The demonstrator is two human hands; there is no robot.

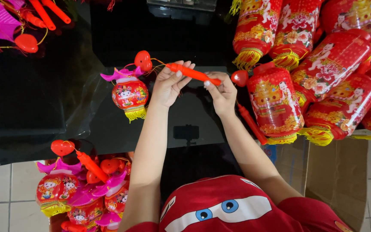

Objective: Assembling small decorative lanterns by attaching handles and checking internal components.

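My left hand [169,83] and my right hand [222,91] both grip an orange plastic stick handle [193,73], held level above a black glass table [44,107]. The left hand holds its left end, the right hand pinches its right tip. From the left end a thin gold cord runs to a red heart piece [143,60] and a small red toy lantern [129,93] with a pink petal top and a yellow fringe, lying on the table.
A heap of large red cylinder lanterns [323,68] with yellow tassels fills the right side, over a cardboard box [336,180]. Several small pink-topped lanterns [80,193] lie at lower left. More orange sticks [44,13] and a pink piece sit at top left.
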